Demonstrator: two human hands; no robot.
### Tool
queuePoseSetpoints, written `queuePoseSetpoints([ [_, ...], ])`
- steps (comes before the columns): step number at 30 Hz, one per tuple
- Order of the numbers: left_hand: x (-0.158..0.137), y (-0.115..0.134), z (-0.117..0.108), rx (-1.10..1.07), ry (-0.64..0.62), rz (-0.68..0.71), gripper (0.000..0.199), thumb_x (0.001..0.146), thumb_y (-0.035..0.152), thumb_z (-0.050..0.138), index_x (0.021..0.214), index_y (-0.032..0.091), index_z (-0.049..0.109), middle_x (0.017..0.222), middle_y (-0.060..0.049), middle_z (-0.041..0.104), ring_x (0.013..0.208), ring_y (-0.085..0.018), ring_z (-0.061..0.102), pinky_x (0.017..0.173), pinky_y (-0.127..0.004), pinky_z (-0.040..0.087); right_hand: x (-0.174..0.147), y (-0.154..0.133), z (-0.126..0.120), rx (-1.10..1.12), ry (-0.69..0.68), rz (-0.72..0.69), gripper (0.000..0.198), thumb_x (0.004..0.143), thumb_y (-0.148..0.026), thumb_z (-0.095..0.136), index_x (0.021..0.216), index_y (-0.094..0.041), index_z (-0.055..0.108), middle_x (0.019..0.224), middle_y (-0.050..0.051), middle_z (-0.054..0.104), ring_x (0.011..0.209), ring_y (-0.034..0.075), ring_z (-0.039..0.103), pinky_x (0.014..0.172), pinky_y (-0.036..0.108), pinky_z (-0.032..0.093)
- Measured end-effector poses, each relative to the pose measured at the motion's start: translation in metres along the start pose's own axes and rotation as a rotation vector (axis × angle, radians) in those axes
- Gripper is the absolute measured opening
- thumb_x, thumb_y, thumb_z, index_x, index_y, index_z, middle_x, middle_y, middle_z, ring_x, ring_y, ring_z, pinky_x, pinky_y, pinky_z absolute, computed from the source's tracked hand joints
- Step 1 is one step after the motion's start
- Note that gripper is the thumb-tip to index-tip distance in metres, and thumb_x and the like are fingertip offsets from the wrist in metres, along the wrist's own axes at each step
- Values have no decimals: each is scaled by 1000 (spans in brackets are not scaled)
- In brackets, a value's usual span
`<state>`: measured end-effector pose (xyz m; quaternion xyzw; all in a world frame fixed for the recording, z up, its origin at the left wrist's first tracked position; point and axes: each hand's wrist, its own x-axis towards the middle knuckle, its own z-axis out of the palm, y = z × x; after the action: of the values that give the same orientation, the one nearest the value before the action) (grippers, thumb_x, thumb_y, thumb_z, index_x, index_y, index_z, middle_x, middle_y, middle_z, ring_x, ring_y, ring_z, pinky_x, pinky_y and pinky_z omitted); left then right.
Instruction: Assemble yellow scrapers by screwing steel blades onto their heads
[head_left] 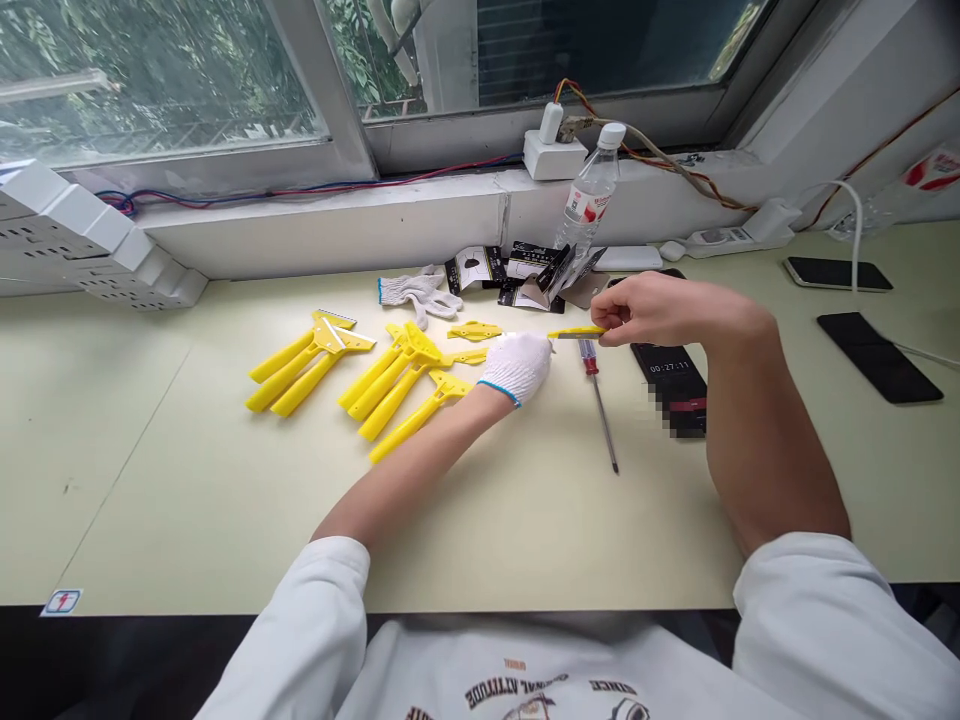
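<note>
My left hand, in a white knit glove with a blue cuff, is closed over the table. The glove hides whatever its fingers hold. My bare right hand pinches a thin yellow scraper head plate with a grey lower edge, its left end close to the gloved fingers. Yellow scraper handles lie in a group left of the glove, one partly behind my left forearm. Loose yellow head plates rest just beyond. Farther left are several yellow scrapers, some with metal blades showing. A red-handled screwdriver lies below the held plate.
A second glove and black packaging cards lie toward the window. Behind them stands a plastic bottle. A phone showing a timer is beside my right forearm; more dark devices lie right. White boxes stand far left.
</note>
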<state>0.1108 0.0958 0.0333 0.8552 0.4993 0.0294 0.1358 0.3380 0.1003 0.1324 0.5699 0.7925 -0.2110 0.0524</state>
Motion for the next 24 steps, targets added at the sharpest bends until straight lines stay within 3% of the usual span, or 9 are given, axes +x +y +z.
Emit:
queuePoseSetpoints([
  [3, -2, -20, -16, -245, 72, 13, 27, 104, 33, 65, 122, 15, 76, 108, -15, 80, 94, -28, 79, 87, -40, 60, -1, -2, -1, 16, -26, -30, 21, 85, -41, 75, 80, -26, 62, 77, 0, 62, 70, 20, 51, 64, 35, 33],
  [6, -14, -41, -29, -624, -93, 154, 46, 91, 33, 78, 134, 19, 69, 121, -9, 80, 75, -17, 75, 73, -31, 60, 2, -10, 1, 25, -31, -94, 17, 86, -38, 72, 80, -26, 62, 77, 0, 64, 69, 19, 53, 64, 34, 34],
  [8, -22, -51, -33, -806, -160, 246, 40, 92, 33, 74, 129, 19, 71, 112, -6, 80, 77, -15, 74, 72, -28, 59, 8, -20, 5, 44, -31, -128, 16, 86, -35, 72, 79, -25, 61, 77, 0, 64, 69, 18, 54, 64, 34, 34],
  [10, -26, -58, -33, -872, -116, 250, 26, 96, 32, 67, 115, 17, 74, 92, -3, 77, 77, -14, 73, 71, -26, 57, 15, -30, 9, 85, -41, -146, 14, 86, -35, 71, 81, -25, 63, 78, 0, 67, 70, 18, 57, 64, 33, 36],
  [12, -27, -67, -33, -850, -32, 185, 21, 95, 30, 63, 105, 16, 76, 78, -1, 72, 74, -14, 71, 68, -25, 55, 22, -37, 12, 132, -52, -153, 11, 88, -36, 70, 86, -25, 68, 82, 0, 71, 71, 18, 60, 64, 33, 38],
  [16, -26, -91, -42, -741, 48, 53, 24, 91, 26, 60, 103, 15, 78, 77, -3, 73, 70, -15, 68, 64, -25, 53, 37, -40, 23, 130, -26, -108, 12, 90, -36, 71, 93, -25, 74, 90, 2, 75, 78, 20, 64, 67, 32, 43],
  [20, -24, -119, -57, -562, -7, -64, 29, 96, 26, 50, 89, 14, 75, 84, -8, 77, 64, -16, 65, 60, -29, 51, 54, -44, 48, 173, 17, 11, 14, 89, -32, 77, 95, -22, 71, 96, 7, 79, 89, 23, 70, 68, 31, 46],
  [24, -13, -135, -62, -152, -53, 0, 32, 98, 21, 47, 86, 14, 76, 91, -12, 79, 85, -24, 72, 78, -34, 55, 66, -61, 80, 383, 92, 126, 38, 88, -26, 82, 120, -22, 62, 96, 5, 81, 81, 21, 74, 62, 28, 49],
])
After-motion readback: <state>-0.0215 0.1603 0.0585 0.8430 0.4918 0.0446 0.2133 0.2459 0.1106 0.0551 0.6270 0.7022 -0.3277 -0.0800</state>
